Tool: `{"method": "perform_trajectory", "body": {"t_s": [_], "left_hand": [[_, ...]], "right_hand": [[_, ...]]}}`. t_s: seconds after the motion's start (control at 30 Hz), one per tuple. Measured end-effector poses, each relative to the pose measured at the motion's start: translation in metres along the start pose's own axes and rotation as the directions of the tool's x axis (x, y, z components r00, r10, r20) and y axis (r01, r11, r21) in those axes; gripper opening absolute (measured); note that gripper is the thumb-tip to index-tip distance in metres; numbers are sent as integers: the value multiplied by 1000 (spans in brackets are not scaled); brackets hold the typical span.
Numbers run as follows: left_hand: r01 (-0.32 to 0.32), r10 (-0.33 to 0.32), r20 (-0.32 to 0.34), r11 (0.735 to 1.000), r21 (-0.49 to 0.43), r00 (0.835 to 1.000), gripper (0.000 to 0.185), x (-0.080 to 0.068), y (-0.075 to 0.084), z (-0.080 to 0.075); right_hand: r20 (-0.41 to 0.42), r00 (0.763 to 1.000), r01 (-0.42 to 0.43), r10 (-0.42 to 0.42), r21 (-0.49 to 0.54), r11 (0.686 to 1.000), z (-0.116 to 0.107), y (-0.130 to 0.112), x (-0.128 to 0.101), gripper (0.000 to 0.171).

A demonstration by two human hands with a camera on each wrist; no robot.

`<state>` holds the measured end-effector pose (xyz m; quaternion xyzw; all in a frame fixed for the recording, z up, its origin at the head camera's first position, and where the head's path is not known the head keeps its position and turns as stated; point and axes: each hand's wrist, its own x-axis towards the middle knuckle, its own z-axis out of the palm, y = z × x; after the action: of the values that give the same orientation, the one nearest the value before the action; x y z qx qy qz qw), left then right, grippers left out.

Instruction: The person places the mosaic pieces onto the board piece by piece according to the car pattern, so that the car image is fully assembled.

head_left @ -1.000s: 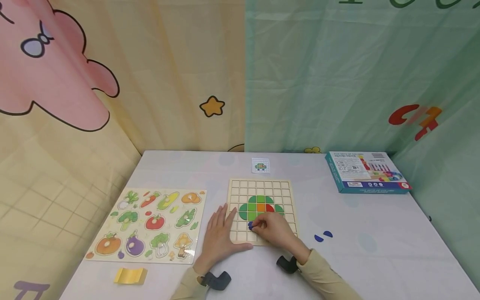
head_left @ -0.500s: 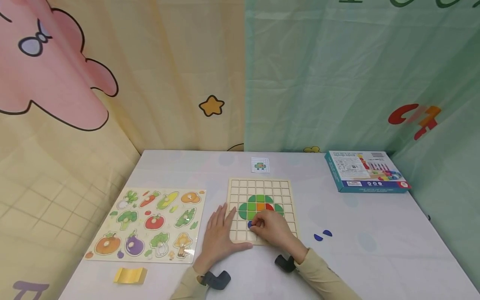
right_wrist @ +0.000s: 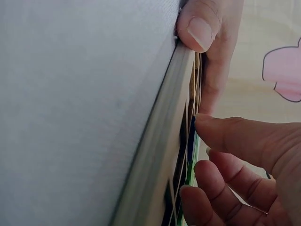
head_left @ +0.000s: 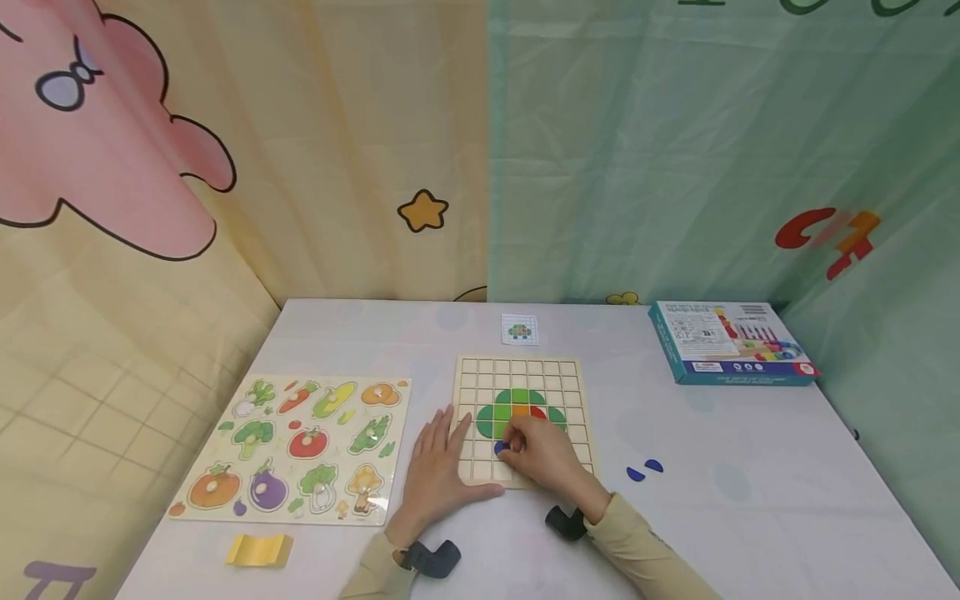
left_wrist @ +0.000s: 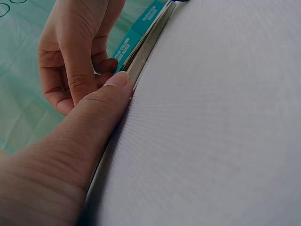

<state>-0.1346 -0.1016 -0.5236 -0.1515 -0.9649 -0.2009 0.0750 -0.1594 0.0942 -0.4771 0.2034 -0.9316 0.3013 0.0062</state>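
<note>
A wooden grid board point(head_left: 480, 375) lies on the table, with green, orange and red pieces forming a domed shape point(head_left: 501, 415). My left hand point(head_left: 437, 479) rests at the board's left side, fingers spread and thumb along the near edge. In the left wrist view, that thumb point(left_wrist: 101, 106) lies against the board's edge. My right hand point(head_left: 547, 454) is over the lower grid, its thumb on a small blue piece point(head_left: 500, 448) below the green ones. The right wrist view shows the thumb point(right_wrist: 221, 129) touching this blue piece point(right_wrist: 191, 139), the other fingers loosely curled and apart from it.
Two blue half-circles point(head_left: 645, 471) lie right of the board. A small pattern card point(head_left: 520, 329) is behind it. To the left is a vegetable puzzle board point(head_left: 292, 450), with a yellow curved block point(head_left: 258, 551) nearer. A boxed set point(head_left: 735, 343) sits at back right.
The right index finger has lifted a little away from the thumb, and more of the blue piece on the grid shows. The left hand has stayed in place.
</note>
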Motion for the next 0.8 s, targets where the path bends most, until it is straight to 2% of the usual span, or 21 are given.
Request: {"method": "perform_trajectory", "body": {"t_s": [0.17, 0.3, 0.5, 0.8], "left_hand": [[1, -1, 5, 1000, -3, 1000, 118, 0, 2, 1], [-1, 1, 3, 1000, -6, 1000, 118, 0, 3, 0], [-2, 2, -2, 1000, -13, 1000, 118, -1, 2, -1], [8, -7, 5, 1000, -21, 1000, 117, -1, 2, -2]], "right_hand": [[-1, 1000, -18, 18, 17, 1000, -3, 3, -5, 19], [-10, 997, -72, 73, 51, 996, -12, 7, -15, 18], [-37, 982, -183, 187, 91, 979, -40, 22, -34, 17], [-84, 967, -237, 243, 71, 969, -90, 64, -67, 11]]}}
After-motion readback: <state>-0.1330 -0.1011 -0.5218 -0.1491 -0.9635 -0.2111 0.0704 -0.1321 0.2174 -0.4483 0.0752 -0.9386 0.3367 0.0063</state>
